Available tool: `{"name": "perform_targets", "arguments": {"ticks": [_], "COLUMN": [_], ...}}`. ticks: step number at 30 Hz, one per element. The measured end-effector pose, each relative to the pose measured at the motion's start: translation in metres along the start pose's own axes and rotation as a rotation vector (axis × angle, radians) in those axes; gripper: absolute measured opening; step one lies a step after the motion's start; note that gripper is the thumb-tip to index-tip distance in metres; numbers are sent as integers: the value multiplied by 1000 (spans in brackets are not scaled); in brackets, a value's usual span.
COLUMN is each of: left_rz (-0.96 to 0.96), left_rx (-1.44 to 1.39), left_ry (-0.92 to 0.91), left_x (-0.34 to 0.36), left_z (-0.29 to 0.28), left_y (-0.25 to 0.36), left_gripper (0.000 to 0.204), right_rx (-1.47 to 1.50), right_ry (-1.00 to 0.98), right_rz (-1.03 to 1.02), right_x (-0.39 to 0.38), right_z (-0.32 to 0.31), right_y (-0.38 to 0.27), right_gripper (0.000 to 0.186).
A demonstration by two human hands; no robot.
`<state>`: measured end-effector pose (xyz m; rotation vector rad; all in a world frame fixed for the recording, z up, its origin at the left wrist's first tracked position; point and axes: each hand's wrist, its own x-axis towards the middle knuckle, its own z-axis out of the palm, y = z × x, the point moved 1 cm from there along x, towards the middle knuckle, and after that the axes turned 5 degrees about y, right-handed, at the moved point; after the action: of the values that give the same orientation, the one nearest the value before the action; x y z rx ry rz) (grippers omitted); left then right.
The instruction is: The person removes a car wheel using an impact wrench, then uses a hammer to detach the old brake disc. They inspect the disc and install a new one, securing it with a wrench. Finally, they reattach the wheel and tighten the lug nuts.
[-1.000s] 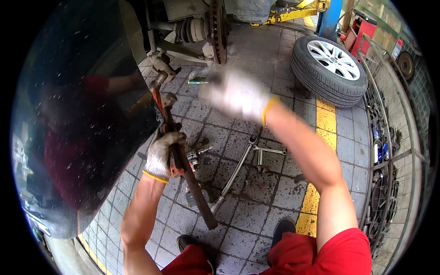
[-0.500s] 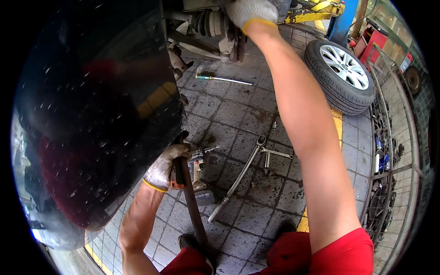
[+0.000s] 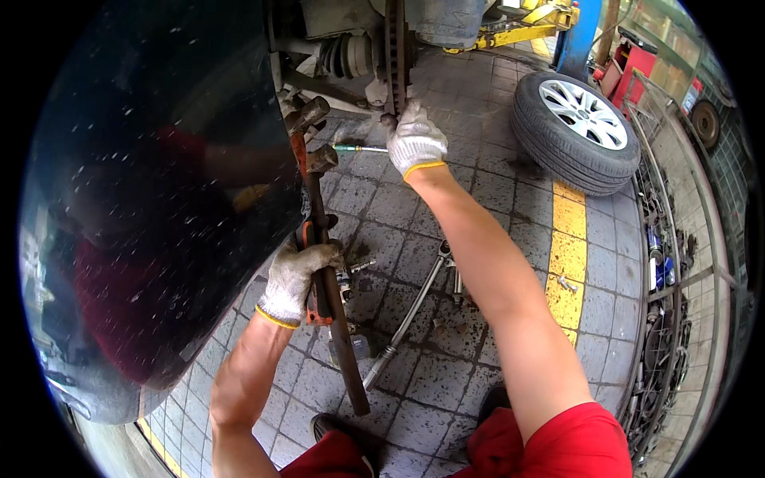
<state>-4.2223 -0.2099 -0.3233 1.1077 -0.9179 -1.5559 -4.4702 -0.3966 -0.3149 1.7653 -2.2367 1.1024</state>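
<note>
My left hand [image 3: 299, 275], in a dirty white work glove, is closed round two hammers held together. One has a long dark handle [image 3: 339, 350] and a blocky metal head [image 3: 322, 158]; the other has an orange-and-black handle [image 3: 319, 311] and a head [image 3: 309, 115] further up. Beside them is the dark, glossy car body panel [image 3: 167, 183]. My gloved right hand [image 3: 417, 137] reaches forward, its fingers closed at the lower edge of the brake disc [image 3: 395, 60]; its fingertips are partly hidden. Behind the disc show a ribbed rubber boot [image 3: 335, 57] and suspension arms.
On the tiled floor lie a screwdriver [image 3: 358, 148], a long ratchet wrench [image 3: 410, 311] and a power tool, mostly hidden behind the hammers. A wheel [image 3: 578, 131] lies at the right by a yellow line [image 3: 570, 231]. A metal rack [image 3: 677, 287] stands further right; a blue post [image 3: 577, 44] rises behind.
My right hand has come down from the top of the brake disc to its lower edge. My left hand has raised the hammers, and both heads now show.
</note>
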Motion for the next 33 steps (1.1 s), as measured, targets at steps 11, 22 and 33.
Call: {"name": "perform_targets", "arguments": {"ticks": [11, 22, 33], "left_rz": [126, 173, 256], "left_rx": [90, 81, 25], "left_ry": [21, 100, 9], "left_x": [-11, -1, 44], "left_z": [7, 0, 15], "left_y": [8, 8, 16], "left_gripper": [60, 61, 63], "right_rx": [-11, -183, 909], "right_ry": [-39, 295, -1098], "right_rz": [-292, -308, 161], "right_x": [156, 25, -177], "right_z": [-142, -37, -97], "right_y": [-81, -31, 1], "right_gripper": [56, 64, 98]}}
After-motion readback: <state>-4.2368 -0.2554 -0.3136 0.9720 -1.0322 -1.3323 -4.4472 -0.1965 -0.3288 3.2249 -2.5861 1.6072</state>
